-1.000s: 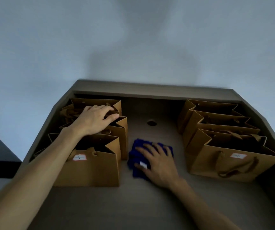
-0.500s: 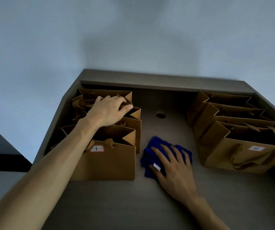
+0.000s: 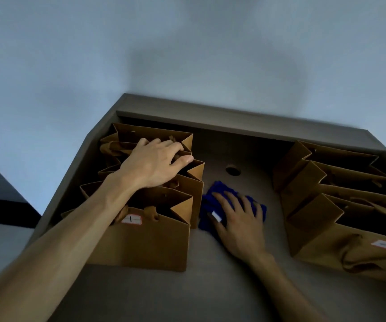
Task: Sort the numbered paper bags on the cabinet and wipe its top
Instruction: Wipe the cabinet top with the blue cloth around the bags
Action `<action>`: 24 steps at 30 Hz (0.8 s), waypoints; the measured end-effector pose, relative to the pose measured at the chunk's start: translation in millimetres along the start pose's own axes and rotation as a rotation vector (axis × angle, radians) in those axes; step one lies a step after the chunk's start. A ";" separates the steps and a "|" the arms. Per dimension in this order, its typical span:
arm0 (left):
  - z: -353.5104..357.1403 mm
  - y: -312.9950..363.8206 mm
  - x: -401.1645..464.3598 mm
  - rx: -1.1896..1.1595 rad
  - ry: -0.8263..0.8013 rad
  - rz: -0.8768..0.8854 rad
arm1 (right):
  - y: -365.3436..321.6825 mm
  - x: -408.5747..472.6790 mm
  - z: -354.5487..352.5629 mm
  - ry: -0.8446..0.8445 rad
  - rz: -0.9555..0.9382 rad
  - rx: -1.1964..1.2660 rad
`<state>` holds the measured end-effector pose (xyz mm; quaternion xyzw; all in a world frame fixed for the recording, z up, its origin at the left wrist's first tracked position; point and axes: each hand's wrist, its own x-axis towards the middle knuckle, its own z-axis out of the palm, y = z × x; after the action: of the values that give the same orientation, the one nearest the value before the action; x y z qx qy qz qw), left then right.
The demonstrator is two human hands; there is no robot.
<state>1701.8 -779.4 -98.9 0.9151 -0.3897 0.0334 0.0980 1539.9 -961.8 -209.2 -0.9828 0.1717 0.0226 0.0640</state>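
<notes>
We pressed our right hand (image 3: 238, 226) flat, fingers spread and straight, on the blue cloth (image 3: 231, 205), which lay on the cabinet top (image 3: 210, 293) in the gap between the two rows of brown paper bags, touching the left row. Our left hand (image 3: 154, 162) rested on the rim of the middle bag (image 3: 194, 180) of the left row, fingers curled over the paper edge. The front left bag (image 3: 145, 245) bore a white label (image 3: 131, 220) marked with a single stroke (the label (image 3: 385, 244) on the front right bag (image 3: 322, 242) was too blurred to read). A round hole (image 3: 233, 170) sat in the top behind the cloth.
</notes>
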 end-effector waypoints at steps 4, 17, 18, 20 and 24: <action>-2.1 1.0 -3.4 -0.017 -0.003 -0.004 | -15.9 87.7 -12.3 0.035 0.039 0.040; -4.1 3.1 -4.0 0.006 -0.035 -0.043 | 8.5 144.7 -17.8 0.061 0.029 -0.031; -4.2 3.3 -3.6 0.007 -0.032 -0.042 | 21.5 141.4 -18.1 0.068 0.070 -0.022; -4.4 3.7 -2.8 0.012 -0.027 -0.045 | 43.9 134.1 -19.7 0.065 0.157 -0.011; -4.0 2.9 -1.8 0.009 -0.029 -0.041 | 52.5 123.7 -21.6 0.062 0.199 -0.027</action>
<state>1698.5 -779.2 -94.8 0.9237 -0.3721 0.0197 0.0887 1638.8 -1055.0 -202.2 -0.9619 0.2700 0.0008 0.0429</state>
